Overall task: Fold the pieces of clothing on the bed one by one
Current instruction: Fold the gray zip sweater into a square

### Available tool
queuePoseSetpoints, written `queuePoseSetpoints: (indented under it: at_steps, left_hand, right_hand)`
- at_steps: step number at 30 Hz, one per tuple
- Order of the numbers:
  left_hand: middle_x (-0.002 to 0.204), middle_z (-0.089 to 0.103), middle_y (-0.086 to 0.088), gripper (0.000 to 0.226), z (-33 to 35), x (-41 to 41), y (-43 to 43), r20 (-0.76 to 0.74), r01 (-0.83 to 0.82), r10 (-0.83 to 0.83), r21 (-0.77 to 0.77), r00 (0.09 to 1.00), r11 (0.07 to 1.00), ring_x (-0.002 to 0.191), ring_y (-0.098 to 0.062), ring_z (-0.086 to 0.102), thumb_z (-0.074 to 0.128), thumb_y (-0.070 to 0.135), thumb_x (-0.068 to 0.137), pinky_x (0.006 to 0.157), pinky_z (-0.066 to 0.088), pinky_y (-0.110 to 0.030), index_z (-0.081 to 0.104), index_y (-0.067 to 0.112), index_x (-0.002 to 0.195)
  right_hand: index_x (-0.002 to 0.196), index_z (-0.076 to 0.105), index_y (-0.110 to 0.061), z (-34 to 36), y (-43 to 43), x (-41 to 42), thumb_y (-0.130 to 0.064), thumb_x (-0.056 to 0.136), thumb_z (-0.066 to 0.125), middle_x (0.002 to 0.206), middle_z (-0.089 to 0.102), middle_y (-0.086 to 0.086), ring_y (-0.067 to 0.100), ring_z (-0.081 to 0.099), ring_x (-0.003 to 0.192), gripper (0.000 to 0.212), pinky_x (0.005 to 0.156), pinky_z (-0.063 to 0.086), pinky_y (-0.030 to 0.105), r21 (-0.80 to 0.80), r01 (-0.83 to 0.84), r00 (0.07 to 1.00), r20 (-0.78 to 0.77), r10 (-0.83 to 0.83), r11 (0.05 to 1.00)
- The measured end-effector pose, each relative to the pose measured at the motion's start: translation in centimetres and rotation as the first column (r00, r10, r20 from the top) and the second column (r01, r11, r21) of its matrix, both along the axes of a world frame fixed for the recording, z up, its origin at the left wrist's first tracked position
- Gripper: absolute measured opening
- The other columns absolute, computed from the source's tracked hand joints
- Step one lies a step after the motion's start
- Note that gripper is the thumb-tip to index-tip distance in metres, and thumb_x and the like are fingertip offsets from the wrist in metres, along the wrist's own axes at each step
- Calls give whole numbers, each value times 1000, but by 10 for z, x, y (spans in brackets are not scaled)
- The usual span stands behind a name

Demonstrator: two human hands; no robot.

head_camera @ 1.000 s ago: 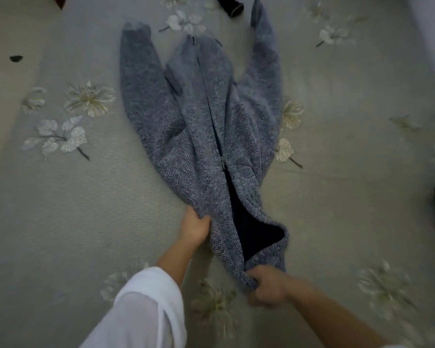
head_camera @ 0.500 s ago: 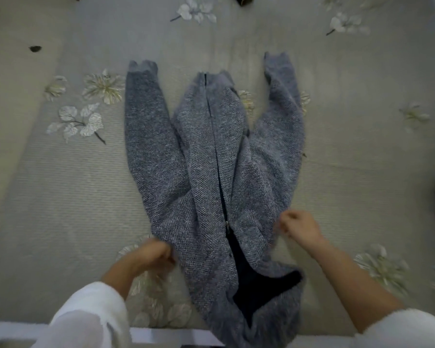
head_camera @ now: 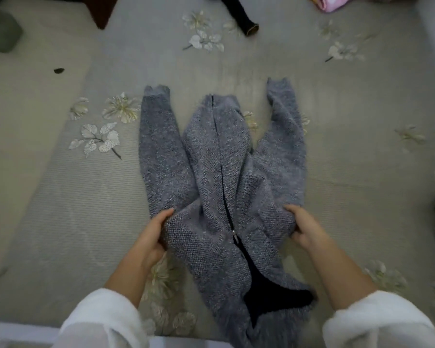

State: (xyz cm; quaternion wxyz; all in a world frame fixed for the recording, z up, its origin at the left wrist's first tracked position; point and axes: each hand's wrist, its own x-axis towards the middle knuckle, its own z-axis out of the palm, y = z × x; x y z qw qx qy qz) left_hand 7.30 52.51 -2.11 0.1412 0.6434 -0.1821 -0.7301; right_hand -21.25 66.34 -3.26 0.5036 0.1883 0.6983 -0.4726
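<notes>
Head view. The grey zip-up knit jacket point(head_camera: 219, 177) lies front-up on the floral bedspread point(head_camera: 60, 222), sleeves pointing away from me. My left hand point(head_camera: 151, 237) and right hand point(head_camera: 304, 227) each clamp a bunched side edge. Step, I judge: spreading it flat. Next: fold the sides in toward the zip.
</notes>
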Motion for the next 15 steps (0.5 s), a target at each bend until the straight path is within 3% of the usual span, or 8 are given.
queuePoseSetpoints:
  at_steps: [4,9,12,15]
  left_hand:
    - [66,71,-3,18,69,6,-13,-79,-54,44,-123,996,991,64,-19,67,63,31,87,57,52,-31,65,13,90]
    - [97,67,-5,19,163,11,-22,-205,-55,-2,-272,979,961,90,-23,59,51,35,92,78,46,-40,63,21,94]
    - [97,63,-7,20,209,5,-29,-264,-28,-83,-391,961,920,85,-21,57,44,27,92,72,44,-35,61,17,91]
    - [95,61,-6,18,252,-4,-38,-227,-38,-84,-485,970,874,83,-18,56,45,25,93,69,44,-33,60,17,91]
  right_hand:
    - [108,59,-7,81,12,-26,-19,99,46,92,67,10,21,62,77,20,68,50,33,-136,24,1000,-14,-26,990]
    - [88,58,-10,187,23,-35,-20,99,43,74,65,6,19,57,71,21,65,46,28,-306,111,982,-114,-153,946]
    - [76,53,-13,237,25,-41,-16,98,42,48,60,-1,14,51,63,25,54,46,23,-371,112,960,-199,-197,922]
    - [75,49,-16,278,29,-50,-14,97,41,57,58,2,13,49,64,24,57,44,21,-429,133,927,-266,-266,894]
